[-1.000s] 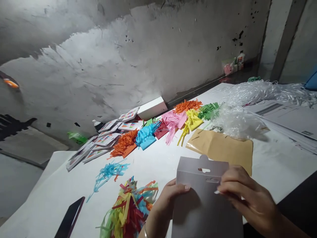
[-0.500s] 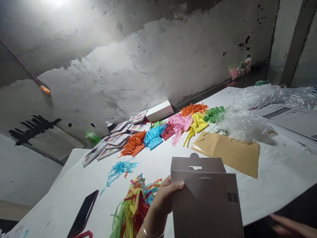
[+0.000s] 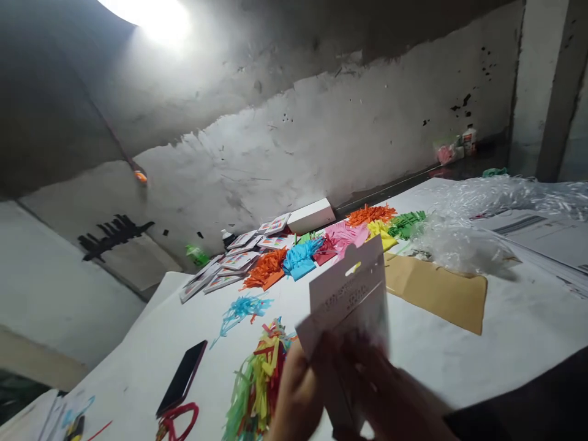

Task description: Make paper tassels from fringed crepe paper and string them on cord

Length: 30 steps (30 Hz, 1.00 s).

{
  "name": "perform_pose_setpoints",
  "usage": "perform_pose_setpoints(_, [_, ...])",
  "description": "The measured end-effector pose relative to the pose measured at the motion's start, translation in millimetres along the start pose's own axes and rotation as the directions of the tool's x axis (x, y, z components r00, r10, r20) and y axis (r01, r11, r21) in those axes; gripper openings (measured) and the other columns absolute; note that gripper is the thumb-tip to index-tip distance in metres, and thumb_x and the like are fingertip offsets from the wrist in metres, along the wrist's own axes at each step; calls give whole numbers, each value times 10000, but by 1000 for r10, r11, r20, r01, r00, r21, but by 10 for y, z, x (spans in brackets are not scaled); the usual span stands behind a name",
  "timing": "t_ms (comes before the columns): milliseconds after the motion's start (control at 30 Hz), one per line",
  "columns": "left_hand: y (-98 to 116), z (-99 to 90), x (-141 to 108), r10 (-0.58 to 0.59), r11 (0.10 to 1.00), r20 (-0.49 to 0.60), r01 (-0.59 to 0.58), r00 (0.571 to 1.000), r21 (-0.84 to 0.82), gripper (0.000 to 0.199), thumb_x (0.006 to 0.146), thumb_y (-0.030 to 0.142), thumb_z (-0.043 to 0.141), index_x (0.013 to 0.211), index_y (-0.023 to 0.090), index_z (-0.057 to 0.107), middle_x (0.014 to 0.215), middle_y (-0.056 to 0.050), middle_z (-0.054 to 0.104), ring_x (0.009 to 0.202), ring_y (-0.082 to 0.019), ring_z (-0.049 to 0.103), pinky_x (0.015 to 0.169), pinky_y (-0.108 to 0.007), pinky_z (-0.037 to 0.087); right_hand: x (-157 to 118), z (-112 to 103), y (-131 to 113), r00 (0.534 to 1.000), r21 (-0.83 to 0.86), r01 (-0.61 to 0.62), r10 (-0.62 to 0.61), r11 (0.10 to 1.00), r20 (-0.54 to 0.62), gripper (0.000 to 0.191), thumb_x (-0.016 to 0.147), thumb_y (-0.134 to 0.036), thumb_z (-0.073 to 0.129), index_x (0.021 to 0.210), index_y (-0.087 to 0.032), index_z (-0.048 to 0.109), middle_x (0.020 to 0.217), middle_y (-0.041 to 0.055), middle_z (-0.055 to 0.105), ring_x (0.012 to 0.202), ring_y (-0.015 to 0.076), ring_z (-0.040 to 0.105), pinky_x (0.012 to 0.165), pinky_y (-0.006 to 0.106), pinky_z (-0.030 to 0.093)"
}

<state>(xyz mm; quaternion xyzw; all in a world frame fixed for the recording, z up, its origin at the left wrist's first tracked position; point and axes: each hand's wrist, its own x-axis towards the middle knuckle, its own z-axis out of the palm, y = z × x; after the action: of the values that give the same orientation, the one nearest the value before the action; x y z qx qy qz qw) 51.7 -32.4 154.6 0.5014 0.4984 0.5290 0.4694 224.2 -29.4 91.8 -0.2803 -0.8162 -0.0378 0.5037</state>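
A grey cardboard box with a hang hole (image 3: 351, 288) stands tilted in front of me, slightly blurred, with small print on its hang-tab panel. My left hand (image 3: 297, 387) grips its lower left side, fingers closed round it. Against its lower right face lies my right hand (image 3: 383, 389), dark and smeared by motion, its fingers bent onto the cardboard. Just left of the left hand is a bundle of multicoloured tissue-paper tassels (image 3: 257, 380). A loose blue tassel (image 3: 243, 311) lies farther off on the white-covered table (image 3: 432, 361).
Fringed paper bundles in several colours, such as a blue one (image 3: 303, 254), line the back beside stacked printed packs (image 3: 239, 260) and a white box (image 3: 312, 215). A brown envelope (image 3: 441, 291), clear plastic (image 3: 463, 245) and papers (image 3: 546, 239) lie right. A phone (image 3: 184, 376) lies left.
The box has turned from its plain grey face to an angled view showing the printed panel. My right hand has come from the lower right onto it. The view has shifted.
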Motion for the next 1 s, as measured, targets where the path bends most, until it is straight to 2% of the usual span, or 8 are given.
perform_pose_setpoints(100, [97,-275,65,-99,992,-18,98,995,-77,369,738,441,875,985,172,824,929,-93,817,940,-338,741,801,-368,575,43,-202,76,993,29,0,3,1000,-122,506,935,-187,606,1439,-202,568,1149,113,724,1038,259,703,875,314,591])
perform_pose_setpoints(233, [-6,-424,83,-174,958,146,202,974,-205,437,593,404,955,920,141,835,813,-94,808,772,-276,749,728,-335,558,123,-437,245,970,-41,-14,4,999,-242,372,959,-82,566,1284,-228,674,1009,80,690,974,231,647,896,364,501])
perform_pose_setpoints(300, [-164,-376,86,-219,933,215,269,952,-240,442,557,395,959,882,123,834,797,-102,803,726,-254,739,677,-307,534,148,-404,304,977,-73,-10,-6,997,-213,319,968,-54,564,1206,-217,699,997,77,680,968,227,625,898,392,449])
perform_pose_setpoints(400, [-422,-265,121,-263,901,290,341,920,-268,461,549,376,931,884,79,823,840,-141,803,762,-271,743,679,-305,520,128,-284,383,989,-60,-11,3,998,-147,307,983,-36,551,1206,-198,687,1013,76,681,976,215,624,886,398,403])
perform_pose_setpoints(567, [-729,-216,223,-278,865,373,400,885,-303,473,556,327,859,941,54,817,833,-156,806,731,-287,752,663,-314,522,61,-230,536,991,93,-45,56,995,-124,271,963,-87,624,1182,-226,703,936,27,676,844,167,626,790,319,450])
perform_pose_setpoints(800, [-972,-222,320,-268,837,461,442,846,-324,452,567,316,833,950,76,828,900,-145,814,767,-276,754,728,-322,544,47,-293,677,991,230,-132,127,964,34,233,916,-89,696,1066,-267,697,925,-19,719,835,167,620,756,285,500])
perform_pose_setpoints(900, [-1048,-184,330,-295,828,454,462,841,-318,465,565,322,832,951,63,826,878,-151,810,771,-279,749,722,-321,536,7,-278,726,990,255,-142,136,956,39,223,919,-74,683,1025,-270,679,901,-33,718,832,159,619,762,280,503])
perform_pose_setpoints(1000, [-1065,-125,298,-344,819,424,489,838,-302,455,582,334,822,946,60,824,831,-143,804,742,-269,741,706,-320,526,-60,-257,761,976,244,-216,202,945,83,185,942,-93,649,962,-276,667,897,-28,704,858,162,635,757,266,522])
